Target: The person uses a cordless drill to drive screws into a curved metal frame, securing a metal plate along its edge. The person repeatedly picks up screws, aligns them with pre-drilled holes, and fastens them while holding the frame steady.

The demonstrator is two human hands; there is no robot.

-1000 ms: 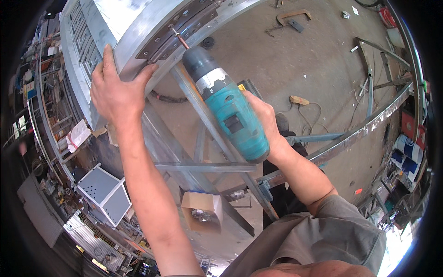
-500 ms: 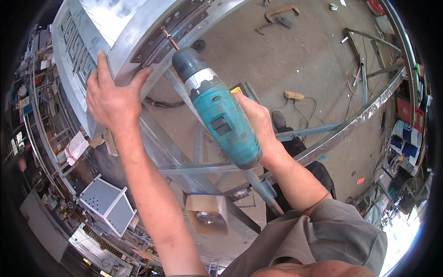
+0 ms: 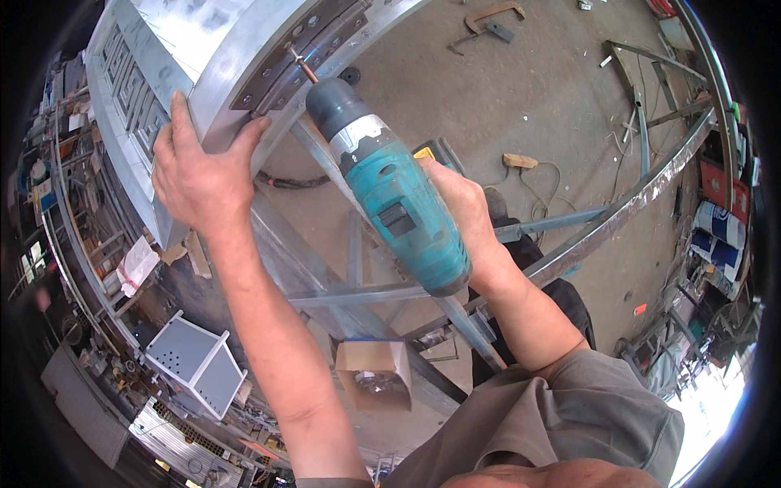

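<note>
Right hand gripped teal drill, bit against dark plate on metal cabinet edge. Left hand lay flat, fingers spread, on cabinet corner. Steel frame bars, cardboard box below; clamp lay on floor.

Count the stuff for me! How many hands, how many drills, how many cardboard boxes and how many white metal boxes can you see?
Hands: 2, the left hand pressed on the curved metal piece and the right hand holding the drill
Drills: 1, the teal drill
Cardboard boxes: 1, the open cardboard box on the floor
White metal boxes: 1, the white metal box
Total: 5
</note>
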